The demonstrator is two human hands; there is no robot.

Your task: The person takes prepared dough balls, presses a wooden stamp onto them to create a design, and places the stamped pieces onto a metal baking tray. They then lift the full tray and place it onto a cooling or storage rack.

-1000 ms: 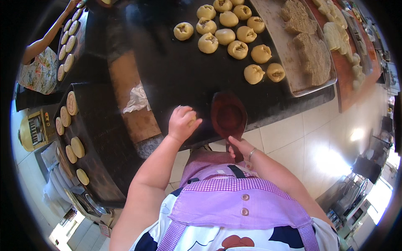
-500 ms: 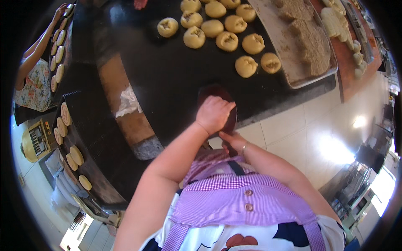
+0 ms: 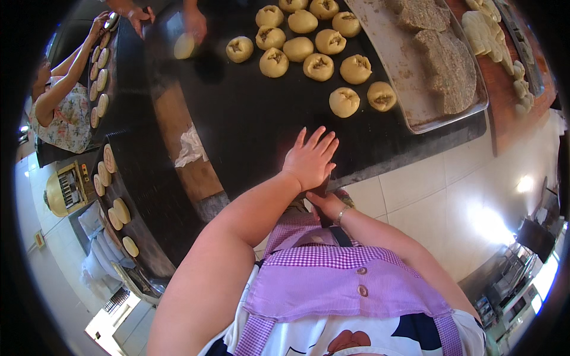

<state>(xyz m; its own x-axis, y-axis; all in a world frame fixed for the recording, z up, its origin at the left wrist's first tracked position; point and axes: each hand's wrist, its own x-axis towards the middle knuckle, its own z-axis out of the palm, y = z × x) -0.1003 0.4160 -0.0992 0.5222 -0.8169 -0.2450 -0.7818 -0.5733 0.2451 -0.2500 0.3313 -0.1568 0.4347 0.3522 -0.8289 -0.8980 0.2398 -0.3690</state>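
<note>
My left hand (image 3: 310, 157) lies flat with its fingers spread, over the near part of the black table. Beneath its heel, a dark reddish-brown paddle-shaped thing (image 3: 321, 188) shows only in part; its exact kind is hidden. My right hand (image 3: 326, 205), with a bracelet at the wrist, is closed around the lower part of this thing, close to my apron; its fingers are partly hidden. Beyond my hands, several filled dough balls (image 3: 319, 67) with open, gathered tops sit on the table. The nearest dough ball (image 3: 344, 102) is a short way past my left fingertips.
A metal tray (image 3: 419, 121) with crumbly brown filling (image 3: 445, 71) stands at the right. Another person's hand (image 3: 195, 25) is by a pale flat disc (image 3: 184, 45) at the far left. Crumpled paper (image 3: 190, 147) lies on a brown strip. Flat rounds (image 3: 122, 210) line the left side.
My left hand has gone from closed over the dark thing to flat with spread fingers. Another person's hands and a pale disc have come in at the far left. The view has shifted slightly.
</note>
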